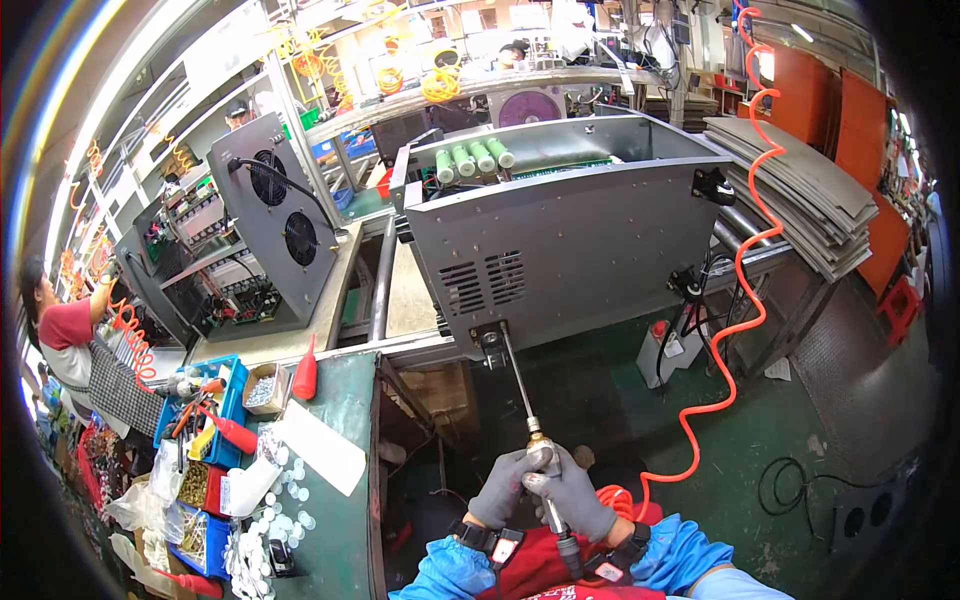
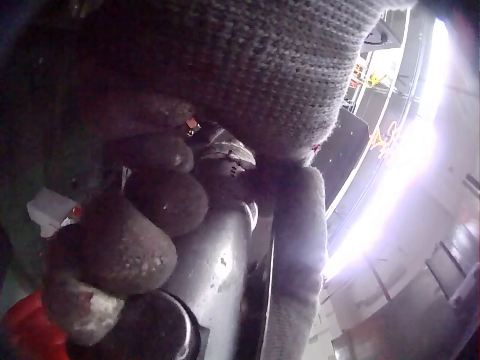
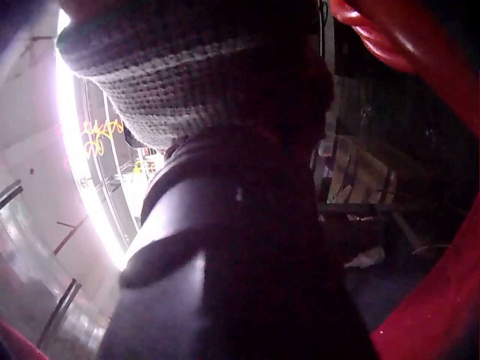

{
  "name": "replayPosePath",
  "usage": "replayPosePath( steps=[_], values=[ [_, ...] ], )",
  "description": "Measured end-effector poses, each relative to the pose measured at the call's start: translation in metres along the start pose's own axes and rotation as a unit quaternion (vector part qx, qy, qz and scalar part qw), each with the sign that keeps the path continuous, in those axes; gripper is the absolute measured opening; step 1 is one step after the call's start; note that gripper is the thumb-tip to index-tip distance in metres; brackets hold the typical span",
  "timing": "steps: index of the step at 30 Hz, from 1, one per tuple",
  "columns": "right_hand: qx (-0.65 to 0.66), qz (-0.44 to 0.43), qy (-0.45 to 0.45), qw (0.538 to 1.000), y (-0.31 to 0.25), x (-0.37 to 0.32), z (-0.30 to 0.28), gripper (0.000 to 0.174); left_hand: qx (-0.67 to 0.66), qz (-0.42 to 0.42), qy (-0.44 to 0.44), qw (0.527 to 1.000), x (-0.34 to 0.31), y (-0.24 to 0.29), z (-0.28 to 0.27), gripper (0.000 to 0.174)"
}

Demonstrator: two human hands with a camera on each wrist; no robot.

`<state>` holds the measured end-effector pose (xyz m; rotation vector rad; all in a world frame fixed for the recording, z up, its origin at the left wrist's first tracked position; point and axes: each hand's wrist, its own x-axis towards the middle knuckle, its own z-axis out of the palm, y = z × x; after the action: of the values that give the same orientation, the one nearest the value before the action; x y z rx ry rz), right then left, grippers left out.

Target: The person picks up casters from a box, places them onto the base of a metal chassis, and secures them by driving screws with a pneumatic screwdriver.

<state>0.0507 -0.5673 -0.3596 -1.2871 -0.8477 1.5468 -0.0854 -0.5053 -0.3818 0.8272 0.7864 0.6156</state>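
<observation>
Both hands wear grey knit gloves and hold an air screwdriver point(image 1: 540, 438) with a long thin shaft. My left hand point(image 1: 500, 490) grips it around the front of the body, its fingers curled over the barrel point(image 2: 217, 259) in the left wrist view. My right hand point(image 1: 578, 497) wraps the body just beside the left one; in the right wrist view the dark rear of the tool point(image 3: 169, 277) runs out from under the glove. The shaft's far end meets a black caster point(image 1: 494, 346) at the lower edge of a large grey metal cabinet point(image 1: 570, 240).
A coiled orange air hose point(image 1: 737, 330) hangs at the right. On the left, a green bench point(image 1: 340, 430) carries blue bins point(image 1: 228, 395), red bottles point(image 1: 307, 372) and white plastic parts. Another cabinet with fans point(image 1: 275, 230) stands behind; a person point(image 1: 75, 330) works at far left.
</observation>
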Motion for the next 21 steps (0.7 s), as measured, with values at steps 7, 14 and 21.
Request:
replayPosePath(
  steps=[7,14,21],
  values=[
    [-0.036,-0.026,0.011,0.999,0.015,0.009,0.0,0.069,0.014,0.001,0.009,1.0,0.009,-0.012,-0.013,0.04],
    [-0.072,-0.071,0.023,0.995,0.034,0.02,-0.005,0.073,0.015,0.015,0.002,1.0,0.01,-0.014,-0.014,0.038],
    [0.012,0.061,-0.02,0.998,-0.008,-0.001,0.003,0.043,0.037,-0.034,-0.032,0.998,-0.001,0.007,-0.009,0.042]
  ],
)
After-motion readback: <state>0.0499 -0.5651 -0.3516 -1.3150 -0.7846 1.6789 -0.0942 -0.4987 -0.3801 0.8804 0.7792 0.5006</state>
